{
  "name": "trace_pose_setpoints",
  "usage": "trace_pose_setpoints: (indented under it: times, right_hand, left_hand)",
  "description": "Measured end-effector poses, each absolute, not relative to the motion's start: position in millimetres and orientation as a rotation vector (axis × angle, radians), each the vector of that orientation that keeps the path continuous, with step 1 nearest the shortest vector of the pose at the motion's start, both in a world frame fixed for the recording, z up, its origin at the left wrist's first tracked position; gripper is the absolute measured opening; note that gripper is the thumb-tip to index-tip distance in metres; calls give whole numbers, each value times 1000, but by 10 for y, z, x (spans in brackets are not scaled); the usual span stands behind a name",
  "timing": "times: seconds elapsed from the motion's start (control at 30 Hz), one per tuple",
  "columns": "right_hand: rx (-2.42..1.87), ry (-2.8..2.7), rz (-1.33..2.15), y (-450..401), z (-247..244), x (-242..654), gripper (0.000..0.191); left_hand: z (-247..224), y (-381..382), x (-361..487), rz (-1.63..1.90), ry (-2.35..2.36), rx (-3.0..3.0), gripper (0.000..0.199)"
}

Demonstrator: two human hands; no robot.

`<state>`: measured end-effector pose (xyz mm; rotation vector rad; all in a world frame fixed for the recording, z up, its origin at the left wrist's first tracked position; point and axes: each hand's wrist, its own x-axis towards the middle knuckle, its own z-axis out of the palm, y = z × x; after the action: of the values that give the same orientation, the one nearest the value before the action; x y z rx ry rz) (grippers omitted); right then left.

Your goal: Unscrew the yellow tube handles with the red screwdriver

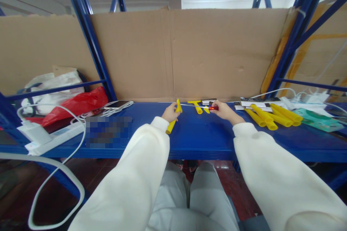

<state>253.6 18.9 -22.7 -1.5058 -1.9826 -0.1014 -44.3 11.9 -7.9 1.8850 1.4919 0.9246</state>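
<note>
My left hand (170, 112) is closed around a yellow T-shaped piece (170, 127), whose tube points down toward the front of the blue table. The fingers of my right hand (221, 111) are wrapped round the red handle of a screwdriver (214, 108). Its thin metal shaft points left, toward the top of the yellow piece; whether the tip touches it is too small to tell. Between my hands, near the cardboard, lie another yellow T-shaped piece (198, 108) and a small yellow part (207, 109).
Several yellow tubes (282, 115) and a green packet (320, 120) lie right on the blue table (200, 137). A power strip (58, 138), white cables, a phone (118, 105) and a red bag (78, 106) are left. Cardboard (173, 54) stands behind, between blue posts.
</note>
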Motion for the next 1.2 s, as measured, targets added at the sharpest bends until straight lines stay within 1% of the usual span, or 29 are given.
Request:
trace_pose_setpoints:
  times: [0.7, 0.87, 0.97, 1.1, 1.2]
  right_hand:
    - [-1530, -1986, -95, 136, -180, 2497, 10]
    - [-1531, -2075, -211, 62, -124, 2459, 8]
    - [-1616, -2057, -331, -2, -84, 2409, 7]
    - [-1791, -2008, -410, -84, -36, 2338, 13]
    - [-1838, -2017, -411, -108, -17, 2316, 14]
  left_hand:
    - [-59, 94, -454, 909, 1481, 1928, 57]
    - [-72, 107, -450, 910, 1512, 1939, 57]
    - [-69, 103, -443, 911, 1513, 1945, 58]
    - [-50, 76, -438, 893, 1527, 1974, 56]
    - [-43, 62, -436, 888, 1545, 2000, 54]
